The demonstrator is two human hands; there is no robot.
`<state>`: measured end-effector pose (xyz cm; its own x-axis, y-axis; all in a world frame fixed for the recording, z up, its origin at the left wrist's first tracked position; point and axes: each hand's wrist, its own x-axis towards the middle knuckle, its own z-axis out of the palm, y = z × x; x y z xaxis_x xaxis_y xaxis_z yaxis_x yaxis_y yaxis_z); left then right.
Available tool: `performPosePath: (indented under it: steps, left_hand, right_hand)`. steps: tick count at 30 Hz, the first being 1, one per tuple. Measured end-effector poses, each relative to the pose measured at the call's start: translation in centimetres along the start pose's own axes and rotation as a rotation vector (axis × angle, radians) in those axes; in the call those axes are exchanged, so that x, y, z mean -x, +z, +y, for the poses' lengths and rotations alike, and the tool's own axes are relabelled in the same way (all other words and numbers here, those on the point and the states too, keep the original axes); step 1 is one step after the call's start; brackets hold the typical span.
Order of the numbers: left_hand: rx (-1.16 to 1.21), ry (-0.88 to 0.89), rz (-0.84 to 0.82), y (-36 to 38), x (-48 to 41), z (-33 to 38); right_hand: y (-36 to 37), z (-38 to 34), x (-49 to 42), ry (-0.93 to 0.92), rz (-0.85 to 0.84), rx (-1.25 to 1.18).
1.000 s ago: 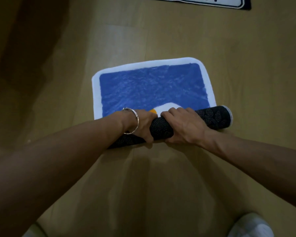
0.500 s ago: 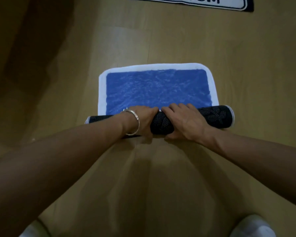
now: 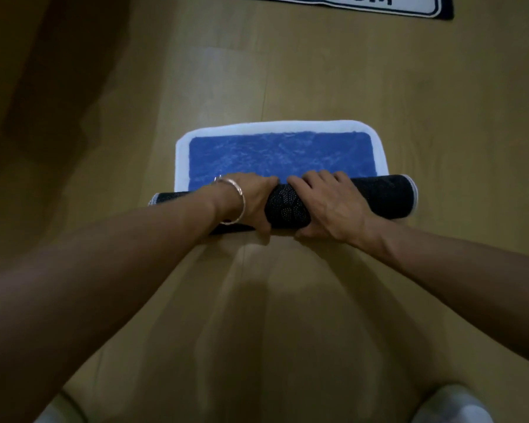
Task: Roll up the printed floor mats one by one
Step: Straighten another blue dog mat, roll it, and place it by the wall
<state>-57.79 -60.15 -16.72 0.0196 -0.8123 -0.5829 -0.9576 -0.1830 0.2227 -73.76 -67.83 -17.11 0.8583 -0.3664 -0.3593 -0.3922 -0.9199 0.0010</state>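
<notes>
Blue mat (image 3: 281, 154): on wood floor (image 3: 287, 315), just above frame ctr, 12 o'clock from the person. White border, blue field. Near portion is rolled; rolled part (image 3: 379, 193) lies crosswise, 9-to-3 o'clock, dark dotted backing facing out, white edging visible at both ends. Flat remainder extends from the roll toward 12 o'clock, face up.

L hand (image 3: 254, 206): on the roll approx. mid-length, slightly to the 9 o'clock side. Fingers curled over the top to the far side, thumb down the near face toward the floor. Gripping the roll. Metal bracelet (image 3: 237, 206) at the wrist. Forearm enters from 8 o'clock, extended.

R hand (image 3: 327, 206): just beside L hand on the 3 o'clock side, fingertips nearly meeting; a short stretch of backing shows between them. Fingers wrapped over the top, thumb at the near lower edge. Gripping the roll. Forearm enters from 4 o'clock, extended.

Both hands palm-down, knuckles up.

Second mat (image 3: 379, 3): flat on floor at 1 o'clock, top frame edge, well apart from blue mat. White w/ dark border, large dark lettering, cut off by frame.

Light-coloured footwear at 7 o'clock (image 3: 58, 407) and 5 o'clock (image 3: 452, 404), partly out of frame.
</notes>
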Motion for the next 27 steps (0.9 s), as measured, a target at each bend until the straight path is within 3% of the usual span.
performPosePath:
  steps: [3,7,10,12,15,19,24,27]
  left_hand:
    - [0.065,0.013,-0.061,-0.3,-0.4,-0.3]
    - [-0.17,0.049,0.177,0.7,0.8,-0.1]
    - [-0.273,0.036,0.241,1.2,0.7,0.2]
    - [-0.218,0.014,0.2,0.8,0.2,0.2]
    - [-0.073,0.002,0.075,-1.2,-0.7,-0.1]
    - [0.035,0.022,0.019,-2.0,-1.0,-0.5]
    - [-0.185,0.084,0.227,-1.1,-0.3,-0.9]
    - [-0.156,0.036,0.168,-0.9,-0.3,-0.4]
  right_hand:
    - [0.0,-0.2,0.1,0.025,-0.008,0.02]
    - [-2.4,0.6,-2.0,0.059,-0.205,-0.173]
    - [-3.2,1.2,-3.0,0.089,-0.371,-0.345]
    - [-2.6,1.1,-2.8,0.071,-0.292,-0.363]
    - [-1.4,1.1,-1.7,0.028,-0.059,-0.166]
    - [-0.8,0.7,-1.3,0.038,-0.001,-0.046]
    - [-3.2,2.2,-3.3,0.107,-0.18,-0.331]
    - [-3.5,2.7,-3.9,0.088,-0.371,-0.466]
